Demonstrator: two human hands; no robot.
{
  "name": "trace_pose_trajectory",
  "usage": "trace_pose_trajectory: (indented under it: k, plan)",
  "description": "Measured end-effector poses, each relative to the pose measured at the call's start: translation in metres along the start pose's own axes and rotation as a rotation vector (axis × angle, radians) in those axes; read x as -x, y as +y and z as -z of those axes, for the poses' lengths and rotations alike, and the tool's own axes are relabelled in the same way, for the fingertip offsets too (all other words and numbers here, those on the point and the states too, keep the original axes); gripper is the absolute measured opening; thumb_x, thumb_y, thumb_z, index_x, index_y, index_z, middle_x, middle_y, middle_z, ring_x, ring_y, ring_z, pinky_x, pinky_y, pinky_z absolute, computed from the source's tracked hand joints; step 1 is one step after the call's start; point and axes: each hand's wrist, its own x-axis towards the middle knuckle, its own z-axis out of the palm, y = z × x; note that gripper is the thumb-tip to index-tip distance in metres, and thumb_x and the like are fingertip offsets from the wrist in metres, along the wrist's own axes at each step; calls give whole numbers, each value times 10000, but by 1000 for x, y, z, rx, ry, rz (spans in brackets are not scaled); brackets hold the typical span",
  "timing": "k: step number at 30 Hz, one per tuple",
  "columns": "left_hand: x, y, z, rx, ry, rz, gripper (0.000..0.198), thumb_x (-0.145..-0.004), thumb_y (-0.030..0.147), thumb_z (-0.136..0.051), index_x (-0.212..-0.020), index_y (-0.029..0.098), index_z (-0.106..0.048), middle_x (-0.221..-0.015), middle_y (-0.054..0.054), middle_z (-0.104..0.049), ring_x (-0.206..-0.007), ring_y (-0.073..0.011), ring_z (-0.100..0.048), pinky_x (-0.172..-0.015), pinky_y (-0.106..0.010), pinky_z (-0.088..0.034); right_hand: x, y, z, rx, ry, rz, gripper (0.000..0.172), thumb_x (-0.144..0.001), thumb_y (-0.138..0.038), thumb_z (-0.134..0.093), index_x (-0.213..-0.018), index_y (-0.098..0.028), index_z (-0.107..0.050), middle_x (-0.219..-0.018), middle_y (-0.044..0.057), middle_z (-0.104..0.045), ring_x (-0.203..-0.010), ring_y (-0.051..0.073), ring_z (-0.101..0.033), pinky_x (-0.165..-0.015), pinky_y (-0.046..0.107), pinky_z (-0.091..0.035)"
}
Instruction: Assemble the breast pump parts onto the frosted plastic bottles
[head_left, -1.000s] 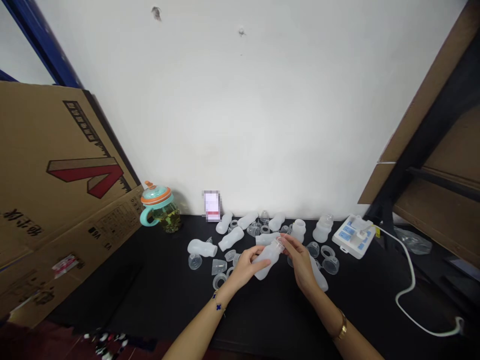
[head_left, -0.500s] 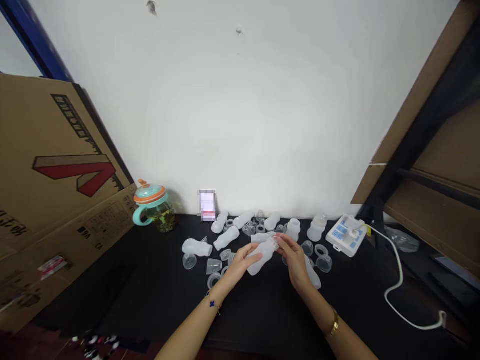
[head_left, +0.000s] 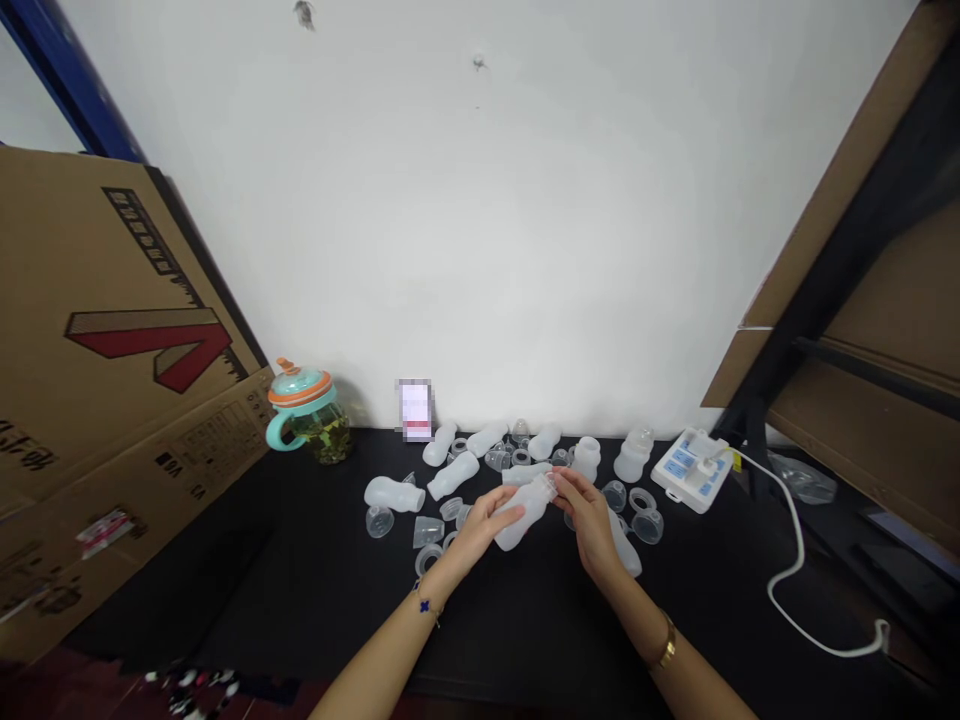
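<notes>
My left hand [head_left: 484, 525] is closed round the body of a frosted white baby bottle [head_left: 523, 515], which lies tilted with its neck up and to the right. At that neck, the fingertips of my right hand [head_left: 589, 515] pinch a clear collar [head_left: 550, 485]; its exact shape is partly hidden by the fingers. Another frosted bottle [head_left: 625, 548] lies beside my right wrist, partly covered. Clear ring collars [head_left: 429, 560] and a clear cap [head_left: 429, 531] lie left of my left hand. Just behind the held bottle lies one more bottle [head_left: 517, 474].
More frosted bottles [head_left: 394, 494], clear domed caps [head_left: 647, 525] and rings are scattered along the black table [head_left: 300, 600]. An assembled bottle [head_left: 634, 456] stands at right, near a white power strip [head_left: 694, 470] with a cable. At left are a teapot-like jug [head_left: 311, 415], a phone [head_left: 416, 410] and cardboard [head_left: 135, 380].
Both hands stay in nearly the same place, with the bottle and collar still held. Only a very slight shift of the right fingers at the neck shows.
</notes>
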Motion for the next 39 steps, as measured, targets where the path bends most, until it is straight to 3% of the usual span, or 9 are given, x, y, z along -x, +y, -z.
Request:
trace_pose_trajectory:
  k: [14, 30, 39]
  plan:
    - [1, 5, -1, -6, 7, -24, 459, -796, 460, -753, -1138, 165, -673, -1132, -121, -707, -1071, -302, -639, -938, -397, -471, 0, -2, -1, 31, 22, -13, 338, -698, -483, -814, -925, -235, -776, -1047, 69, -752, -990, 286, -683, -708, 323, -571]
    - [4, 7, -2, 31, -6, 16, 435, -832, 433, -717, -1182, 180, -672, -1130, -107, -705, -1032, -291, -651, -887, -378, -492, 2, -4, 0, -42, -88, -55, 355, -752, -496, -778, -979, -222, -780, -1072, 90, -757, -1000, 287, -682, -773, 354, -558]
    - [3, 7, -1, 33, 7, 17, 469, -783, 431, -760, -1166, 174, -675, -1130, -108, -712, -1077, -308, -638, -926, -383, -480, 0, -1, 0, -70, -64, -52, 284, -734, -433, -807, -918, -217, -784, -1047, 74, -755, -993, 268, -668, -764, 329, -558]
